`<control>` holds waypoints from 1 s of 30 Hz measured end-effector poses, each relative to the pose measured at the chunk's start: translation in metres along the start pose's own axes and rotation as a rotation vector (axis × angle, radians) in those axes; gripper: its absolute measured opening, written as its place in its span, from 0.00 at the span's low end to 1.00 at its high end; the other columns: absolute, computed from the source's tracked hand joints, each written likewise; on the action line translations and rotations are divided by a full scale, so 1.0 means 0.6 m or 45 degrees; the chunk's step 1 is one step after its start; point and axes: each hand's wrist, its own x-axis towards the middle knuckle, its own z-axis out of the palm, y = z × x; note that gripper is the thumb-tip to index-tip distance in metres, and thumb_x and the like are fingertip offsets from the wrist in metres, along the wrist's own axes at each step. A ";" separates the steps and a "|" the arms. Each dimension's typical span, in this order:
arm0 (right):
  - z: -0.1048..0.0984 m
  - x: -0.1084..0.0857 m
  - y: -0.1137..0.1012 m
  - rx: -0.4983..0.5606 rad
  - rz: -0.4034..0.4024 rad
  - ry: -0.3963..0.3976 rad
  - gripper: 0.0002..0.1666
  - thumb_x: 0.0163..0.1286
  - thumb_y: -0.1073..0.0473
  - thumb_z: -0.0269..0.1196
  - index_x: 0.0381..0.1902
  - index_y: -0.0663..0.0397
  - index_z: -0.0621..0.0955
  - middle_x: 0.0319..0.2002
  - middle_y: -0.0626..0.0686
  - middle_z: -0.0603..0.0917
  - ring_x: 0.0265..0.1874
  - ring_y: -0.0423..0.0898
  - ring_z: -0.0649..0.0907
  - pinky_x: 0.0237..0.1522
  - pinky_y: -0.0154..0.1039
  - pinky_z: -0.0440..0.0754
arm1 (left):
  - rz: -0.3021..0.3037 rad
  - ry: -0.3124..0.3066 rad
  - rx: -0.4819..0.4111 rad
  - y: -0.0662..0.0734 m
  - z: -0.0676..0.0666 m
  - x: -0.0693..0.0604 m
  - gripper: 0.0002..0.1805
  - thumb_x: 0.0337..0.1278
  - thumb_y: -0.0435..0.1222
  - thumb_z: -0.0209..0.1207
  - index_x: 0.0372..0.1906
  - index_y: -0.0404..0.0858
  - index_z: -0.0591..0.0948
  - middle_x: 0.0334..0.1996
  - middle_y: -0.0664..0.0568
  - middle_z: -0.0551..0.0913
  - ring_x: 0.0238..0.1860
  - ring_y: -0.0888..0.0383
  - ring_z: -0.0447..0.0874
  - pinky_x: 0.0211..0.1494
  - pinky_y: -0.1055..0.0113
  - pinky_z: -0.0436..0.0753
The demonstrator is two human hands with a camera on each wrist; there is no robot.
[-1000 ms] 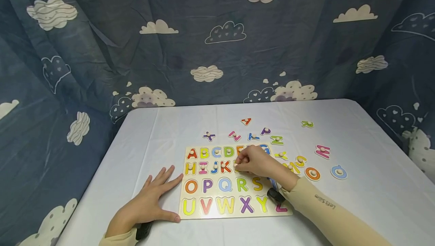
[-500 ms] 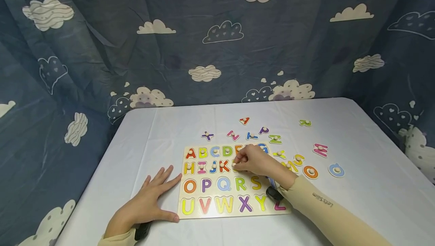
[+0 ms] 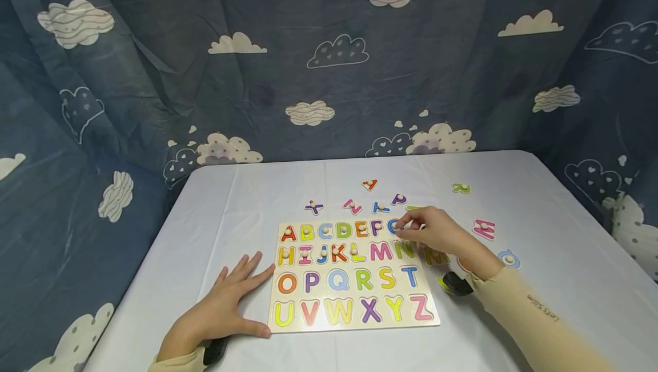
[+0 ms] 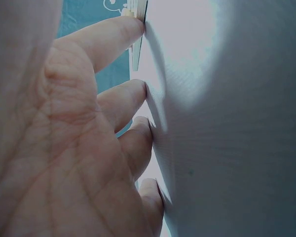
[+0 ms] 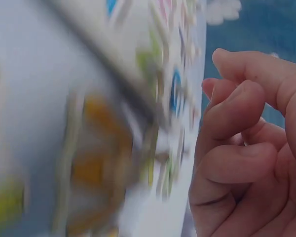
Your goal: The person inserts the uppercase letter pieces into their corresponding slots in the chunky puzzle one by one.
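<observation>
Letter board point(image 3: 343, 296) noted lying flat on the white cloth point(image 3: 257, 200); all places below are given from the board, as seen in the head view. The board's left edge is touched by the left hand point(image 3: 231, 298): index fingertip on the side edge, thumb tip at the near left corner. Its fingers are spread and relaxed, nothing gripped; the other fingertips rest on the cloth, as shown in the left wrist view. The right hand point(image 3: 437, 232) is held at the board's far right corner, fingertips beside the blue G piece point(image 3: 392, 225); whether contact is made cannot be told. Its fingers are loosely bent, thumb and index apart, with nothing gripped.

Knobbed pieces are seated along the board's far row, A to G, and in the second row from H to the yellow L piece point(image 3: 358, 255). The slots from M point(image 3: 380, 251) to Z are unfilled.

Beyond the board's far edge are scattered a purple X point(image 3: 307, 208), a pink Z point(image 3: 352, 207), a blue T point(image 3: 381, 208), a purple P point(image 3: 399, 200) and a red piece point(image 3: 369, 185). Right of the board are found a green R point(image 3: 461, 188), a pink piece point(image 3: 484, 228), a round blue piece point(image 3: 509, 258) and a yellow piece point(image 3: 437, 256), the last just beside the edge.
</observation>
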 end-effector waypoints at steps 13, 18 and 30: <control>-0.097 -0.043 0.122 -0.094 0.163 0.106 0.19 0.72 0.52 0.71 0.52 0.59 0.88 0.29 0.49 0.79 0.25 0.46 0.78 0.27 0.37 0.70 | 0.011 -0.002 -0.011 -0.002 0.001 -0.003 0.67 0.28 0.65 0.84 0.83 0.55 0.68 0.88 0.43 0.53 0.88 0.30 0.43 0.82 0.21 0.38; -0.122 -0.060 0.160 -0.127 0.214 0.123 0.20 0.73 0.54 0.70 0.53 0.63 0.87 0.26 0.49 0.78 0.26 0.46 0.77 0.25 0.37 0.71 | 0.030 0.012 -0.002 -0.002 0.000 -0.002 0.68 0.28 0.65 0.84 0.83 0.55 0.68 0.88 0.43 0.54 0.88 0.30 0.44 0.82 0.21 0.39; -0.146 -0.078 0.200 -0.166 0.275 0.125 0.20 0.74 0.56 0.69 0.55 0.65 0.86 0.28 0.49 0.84 0.28 0.48 0.79 0.28 0.38 0.71 | 0.015 0.011 0.009 0.000 0.000 -0.001 0.68 0.27 0.66 0.83 0.83 0.56 0.68 0.88 0.44 0.53 0.88 0.31 0.44 0.82 0.21 0.39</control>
